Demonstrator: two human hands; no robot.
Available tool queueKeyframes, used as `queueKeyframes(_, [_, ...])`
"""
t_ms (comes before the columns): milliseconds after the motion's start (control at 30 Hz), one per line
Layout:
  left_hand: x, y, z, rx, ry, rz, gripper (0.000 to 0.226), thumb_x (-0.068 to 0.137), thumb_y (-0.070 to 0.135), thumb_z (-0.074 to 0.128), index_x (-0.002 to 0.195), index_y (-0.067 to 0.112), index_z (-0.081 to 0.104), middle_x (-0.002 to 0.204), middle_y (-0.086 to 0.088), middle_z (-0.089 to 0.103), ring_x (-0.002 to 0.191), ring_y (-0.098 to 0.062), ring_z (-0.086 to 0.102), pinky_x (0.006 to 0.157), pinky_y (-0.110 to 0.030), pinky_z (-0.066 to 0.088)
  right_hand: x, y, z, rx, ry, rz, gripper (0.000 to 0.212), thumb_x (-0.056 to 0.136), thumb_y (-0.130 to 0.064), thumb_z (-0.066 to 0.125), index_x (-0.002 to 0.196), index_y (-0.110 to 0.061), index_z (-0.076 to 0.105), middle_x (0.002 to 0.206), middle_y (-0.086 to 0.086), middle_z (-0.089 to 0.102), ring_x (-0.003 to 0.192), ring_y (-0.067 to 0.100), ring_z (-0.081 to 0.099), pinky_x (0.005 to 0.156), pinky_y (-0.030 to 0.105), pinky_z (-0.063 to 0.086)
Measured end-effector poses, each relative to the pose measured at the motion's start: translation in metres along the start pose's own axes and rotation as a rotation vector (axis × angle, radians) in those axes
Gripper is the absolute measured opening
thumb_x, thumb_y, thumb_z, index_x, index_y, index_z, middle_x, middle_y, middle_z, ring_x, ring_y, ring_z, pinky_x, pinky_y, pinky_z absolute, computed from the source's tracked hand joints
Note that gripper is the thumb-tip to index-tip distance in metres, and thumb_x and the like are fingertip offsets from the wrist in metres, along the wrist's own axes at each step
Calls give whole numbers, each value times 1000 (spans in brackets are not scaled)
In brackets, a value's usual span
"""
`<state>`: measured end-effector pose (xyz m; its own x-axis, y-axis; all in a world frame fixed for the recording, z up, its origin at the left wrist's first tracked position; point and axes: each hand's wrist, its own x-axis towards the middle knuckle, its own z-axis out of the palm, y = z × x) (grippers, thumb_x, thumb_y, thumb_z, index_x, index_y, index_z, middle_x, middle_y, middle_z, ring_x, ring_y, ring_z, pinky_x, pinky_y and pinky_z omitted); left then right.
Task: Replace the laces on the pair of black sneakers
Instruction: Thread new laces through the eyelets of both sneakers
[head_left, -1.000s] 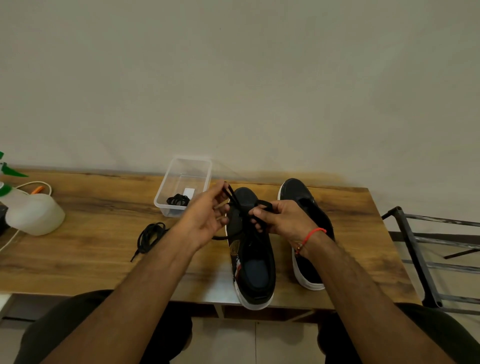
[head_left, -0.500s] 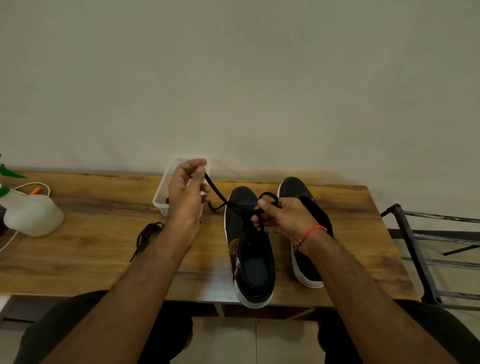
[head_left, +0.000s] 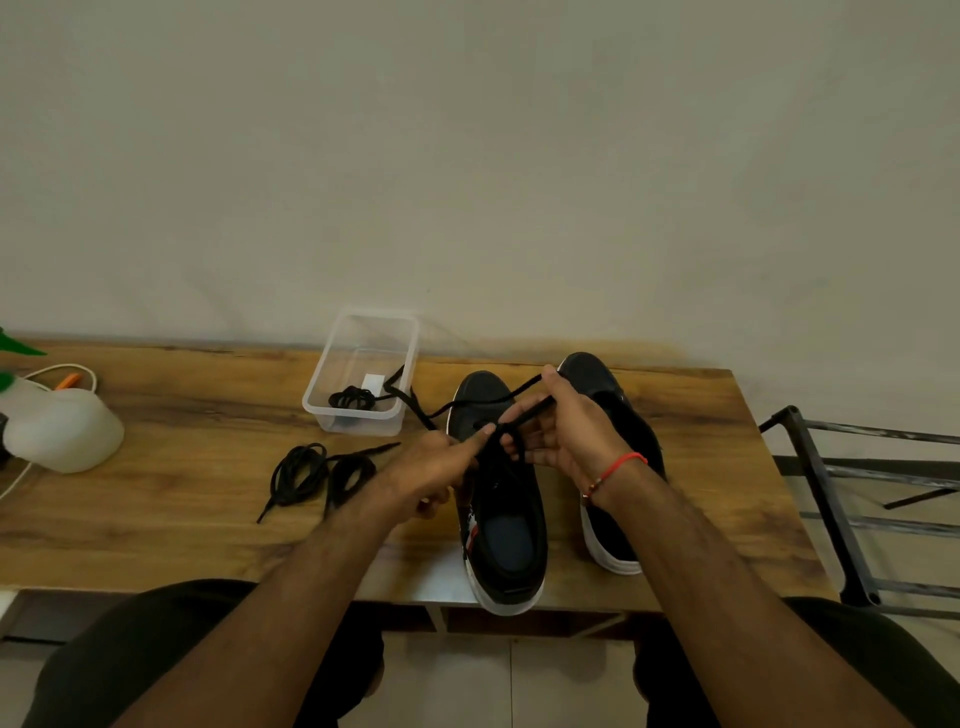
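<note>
Black sneakers (head_left: 501, 509): 2 | hands (both pinching): 2 | lace (head_left: 488, 402): 1

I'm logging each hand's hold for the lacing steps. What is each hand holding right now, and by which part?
Both hold the black lace of the left sneaker: the right hand pinches a loop of it, the left hand pinches it just above the eyelets.

Both hands work a black lace (head_left: 483, 402) over the near sneaker (head_left: 511, 540) — left hand (head_left: 434, 470) pinching, right hand (head_left: 571, 431) gripping — beside a plastic tub (head_left: 363, 332) on the table (head_left: 182, 415).
</note>
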<state>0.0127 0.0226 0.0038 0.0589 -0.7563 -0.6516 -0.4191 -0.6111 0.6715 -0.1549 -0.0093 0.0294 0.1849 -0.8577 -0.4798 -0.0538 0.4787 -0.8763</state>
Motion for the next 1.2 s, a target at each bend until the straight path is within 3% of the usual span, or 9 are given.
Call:
queueKeyframes(133, [2, 0, 3, -182, 4, 67, 27, 103, 42, 53, 102, 17, 62, 84, 0, 53, 61, -10, 43, 45, -20, 32, 0, -2, -1, 37, -11, -5, 79, 107, -51, 21, 74, -5, 76, 82, 18, 74, 76, 29, 68, 74, 39, 57])
queueKeyframes(300, [6, 5, -6, -644, 123, 95, 16, 105, 24, 51, 115, 13, 56, 105, -6, 75, 61, -13, 58, 47, -24, 45, 2, -9, -13, 52, 177, -49, 53, 107, -37, 37, 76, -9, 69, 72, 9, 71, 64, 24, 64, 67, 41, 57])
queueKeyframes(400, [9, 7, -10, -856, 46, 113, 18, 106, 17, 48, 118, 6, 52, 87, -9, 77, 50, -12, 59, 44, -26, 51, 3, -9, -23, -84, 218, 12, 42, 106, -36, 43, 88, -6, 67, 66, 9, 67, 53, 22, 60, 51, 30, 52])
queueKeyframes(600, [14, -1, -12, -803, 144, 64, 14, 107, 19, 43, 112, 11, 54, 59, 4, 46, 42, -5, 41, 46, -32, 54, -2, -10, -48, -315, 275, 127, 46, 106, -33, 42, 76, -5, 63, 49, 4, 57, 41, 20, 53, 43, 26, 37])
queueKeyframes(900, [21, -9, -8, -733, 214, -44, 30, 107, 20, 43, 136, 15, 50, 73, 3, 46, 42, -5, 35, 38, -23, 39, 5, -5, -63, -84, 317, 160, 35, 103, -29, 48, 73, -12, 53, 48, 0, 46, 36, 18, 46, 34, 22, 31])
queueKeyframes(1000, [15, -8, -8, -792, 139, -24, 25, 106, 22, 48, 129, 14, 55, 89, -1, 57, 59, -11, 50, 45, -28, 50, 7, -5, -55, 152, 295, 116, 29, 104, -30, 50, 96, -4, 60, 68, 12, 67, 52, 25, 68, 43, 27, 52])
queueKeyframes(1100, [15, -6, -2, -782, 130, -49, 28, 103, 29, 57, 129, 20, 50, 112, -7, 57, 90, -23, 64, 59, -38, 60, 14, -1, -46, 399, 241, 15, 34, 104, -28, 52, 130, -7, 45, 116, 23, 68, 99, 38, 71, 77, 46, 62])
queueKeyframes(1133, [15, -6, 1, -762, 133, -68, 32, 101, 32, 60, 129, 23, 47, 111, -7, 55, 93, -24, 64, 63, -41, 62, 15, 3, -42, 346, 284, -43, 41, 103, -28, 55, 138, -11, 42, 123, 17, 64, 107, 36, 67, 86, 48, 59])
queueKeyframes(1200, [14, -7, 6, -701, 123, -100, 39, 98, 37, 64, 130, 22, 45, 107, -6, 54, 88, -23, 61, 70, -46, 63, 13, 9, -36, -92, 423, -208, 40, 99, -31, 59, 135, -17, 45, 111, 0, 66, 102, 25, 65, 93, 45, 55])
